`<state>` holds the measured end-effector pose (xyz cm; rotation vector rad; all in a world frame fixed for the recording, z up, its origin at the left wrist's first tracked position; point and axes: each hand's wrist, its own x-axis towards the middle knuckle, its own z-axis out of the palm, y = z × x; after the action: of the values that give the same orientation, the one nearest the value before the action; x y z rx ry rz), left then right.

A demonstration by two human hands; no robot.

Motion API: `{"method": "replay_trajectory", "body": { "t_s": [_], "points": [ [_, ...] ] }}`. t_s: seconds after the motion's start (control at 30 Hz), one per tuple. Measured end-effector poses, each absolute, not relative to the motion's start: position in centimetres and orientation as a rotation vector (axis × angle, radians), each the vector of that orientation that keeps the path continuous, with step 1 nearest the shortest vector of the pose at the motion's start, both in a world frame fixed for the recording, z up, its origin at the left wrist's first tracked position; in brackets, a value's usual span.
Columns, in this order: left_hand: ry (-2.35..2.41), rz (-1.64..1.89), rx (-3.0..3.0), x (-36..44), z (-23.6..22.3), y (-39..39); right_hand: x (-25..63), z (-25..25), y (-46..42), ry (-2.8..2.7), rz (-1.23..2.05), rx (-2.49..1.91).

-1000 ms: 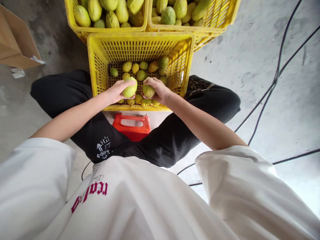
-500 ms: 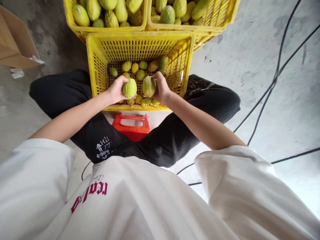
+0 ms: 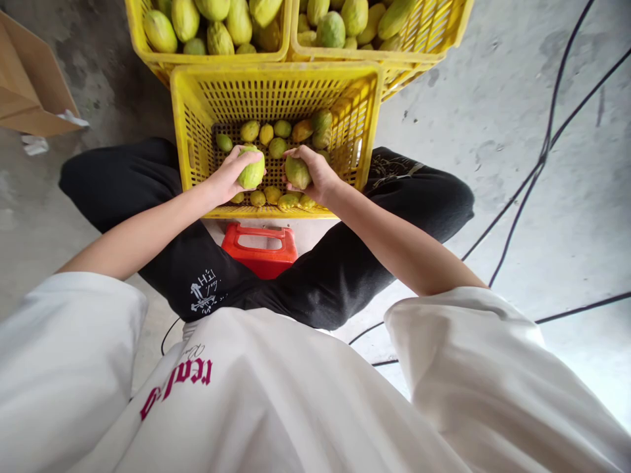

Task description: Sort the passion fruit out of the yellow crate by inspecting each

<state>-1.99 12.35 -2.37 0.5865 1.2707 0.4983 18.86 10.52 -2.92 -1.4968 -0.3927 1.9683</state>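
Observation:
My left hand point(image 3: 231, 176) is closed around a yellow-green papaya point(image 3: 252, 169), its thumb lying across the top. A darker green papaya point(image 3: 298, 173) sits in my right hand point(image 3: 318, 172), with the fingers wrapped round its far side. Both hands are over the inside of a yellow slatted plastic crate point(image 3: 276, 68), the two fruits a short way apart. On the crate's floor lie several smaller green and yellow fruits, among them an orange-tinged one point(image 3: 302, 130) near the far right corner and a row along the near wall.
Two more yellow crates, a left one point(image 3: 211, 58) and a right one point(image 3: 456, 26), stand behind, full of papayas. A red plastic stool point(image 3: 266, 263) is between my legs. At left is an open cardboard box point(image 3: 34, 79); black cables point(image 3: 545, 148) cross the concrete floor at right.
Both hands have turned the papayas they hold. The left thumb now lies over its fruit, and the right papaya has shifted slightly rightward and tilted in the hand.

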Motion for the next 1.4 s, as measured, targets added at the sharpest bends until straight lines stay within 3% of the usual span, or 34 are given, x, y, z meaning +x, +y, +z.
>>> {"method": "replay_trajectory", "body": {
  "t_s": [0.3, 0.63, 0.9, 1.4],
  "points": [
    [1.277, 0.496, 0.470, -1.3, -1.5, 12.6, 18.4, -0.7, 10.9, -0.267, 2.016, -1.499],
    [1.301, 0.483, 0.485, -1.2, -1.5, 12.4, 18.3, -2.8, 10.6, -0.322, 1.905, -1.506],
    [1.243, 0.543, 0.534, -1.3, -2.3, 12.1, 18.5, -2.0, 10.3, -0.505, 1.979, -1.451],
    [1.270, 0.537, 0.435, -0.9, -1.1, 12.9, 18.0, -1.4, 10.9, -0.337, 1.930, -1.484]
  ]
}}
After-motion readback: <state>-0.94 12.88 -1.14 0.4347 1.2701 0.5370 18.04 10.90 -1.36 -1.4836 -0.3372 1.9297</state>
